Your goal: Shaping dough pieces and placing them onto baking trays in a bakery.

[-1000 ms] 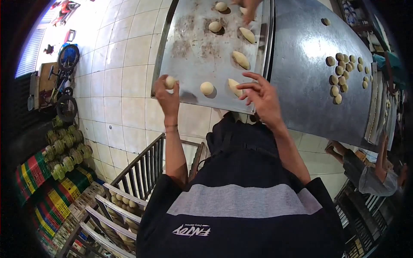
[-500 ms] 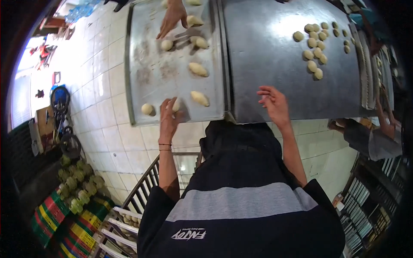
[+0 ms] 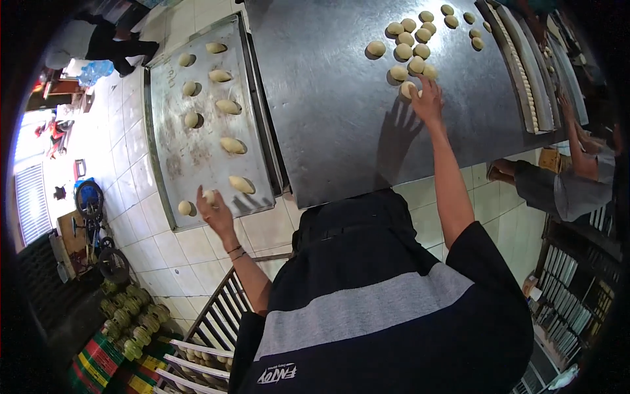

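Observation:
My left hand (image 3: 216, 213), fingers apart, is at a pale dough ball (image 3: 209, 196) near the front of a metal tray (image 3: 180, 161); whether it still touches the ball is unclear. Round balls and oval dough pieces (image 3: 232, 145) lie on this tray in two rough rows. My right hand (image 3: 428, 100) reaches onto the steel table (image 3: 335, 131), its fingers curled over a dough ball (image 3: 410, 90) at the front of a cluster of several others.
Long metal trays (image 3: 525, 79) line the table's right side. A person (image 3: 98, 39) stands beyond the tray, another person (image 3: 571, 177) is at right. A barred rack (image 3: 223, 308) holding dough trays is below left; bicycles (image 3: 92, 203) and stacked crates (image 3: 105, 361) are at left.
My right hand has moved from over the tray to the dough cluster. My left hand has set its ball down and loosened. Another person's hand has left the tray. The view has shifted rightward.

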